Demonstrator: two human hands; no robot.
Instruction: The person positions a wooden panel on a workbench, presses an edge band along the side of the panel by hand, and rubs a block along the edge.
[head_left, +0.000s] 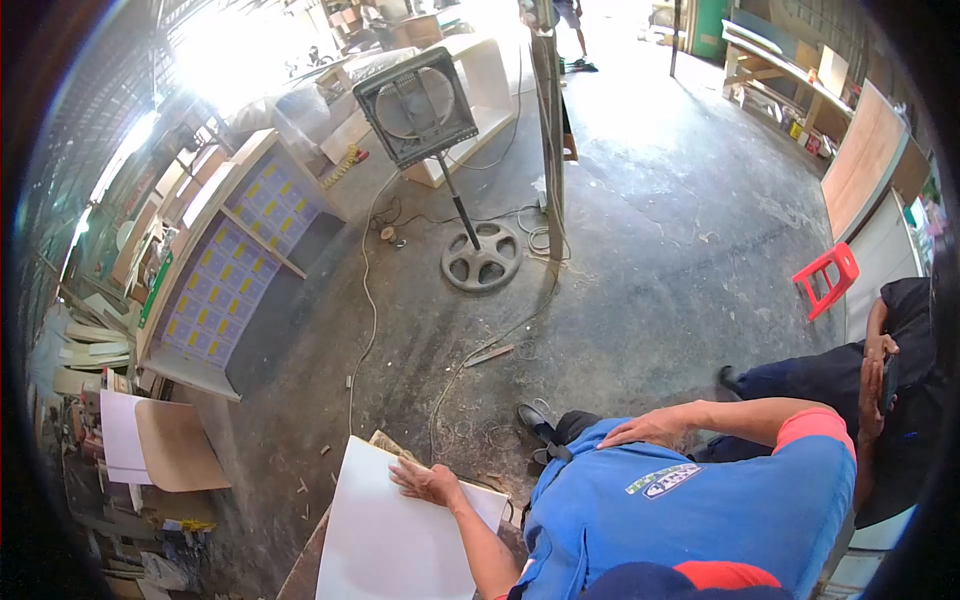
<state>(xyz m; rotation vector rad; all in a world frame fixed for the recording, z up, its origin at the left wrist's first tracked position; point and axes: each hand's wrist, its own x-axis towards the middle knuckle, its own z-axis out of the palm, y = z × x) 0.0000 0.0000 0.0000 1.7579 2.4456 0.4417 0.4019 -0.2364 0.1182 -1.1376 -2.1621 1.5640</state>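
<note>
My left hand [428, 484] lies palm down near the far edge of a flat white board [390, 550], fingers spread and gripping nothing. The board rests on a wooden support [303, 560], only partly visible; a rough brown edge shows just beyond my fingers. My right hand [640, 430] is laid against the waist of my blue shirt [700, 520], with its fingers stretched out and nothing in them. My right elbow sticks out to the side.
A pedestal fan [415, 105] on a wheel-like base [481, 257] stands ahead near a post [547, 150]. Cables [372, 300] cross the floor. Left is a curved cabinet [225, 260]. At right, a co-worker [905, 400] holds a dark object near a red stool [826, 280].
</note>
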